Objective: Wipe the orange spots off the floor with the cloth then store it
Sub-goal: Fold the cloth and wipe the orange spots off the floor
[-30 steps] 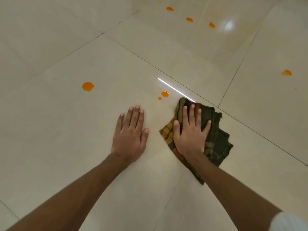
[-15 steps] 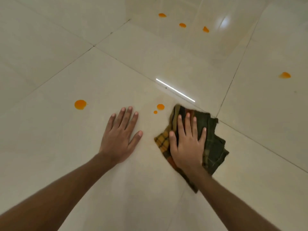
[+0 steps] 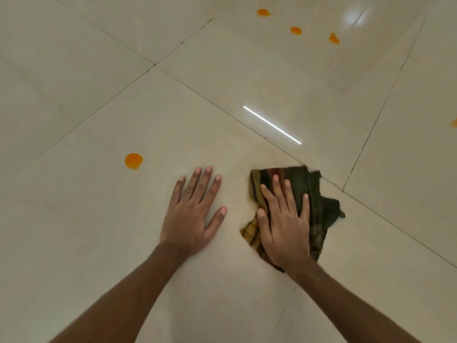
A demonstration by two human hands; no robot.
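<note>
Presently the right hand [image 3: 284, 226] is pressing flat, fingers spread, on the crumpled cloth [image 3: 319, 194] by a tile seam of the floor [image 3: 74, 243]; the left hand [image 3: 193, 214] is resting open beside it. Risk: the bunched cloth may be smearing the orange spots [image 3: 133, 160] instead of lifting them.

Single view from my head, tilted steeply down at floor [image 3: 86, 231], close above it; my forearms enter from bottom of frame.

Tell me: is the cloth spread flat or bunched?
Bunched: the cloth shows overlapping folds and uneven edges under the right hand.
</note>
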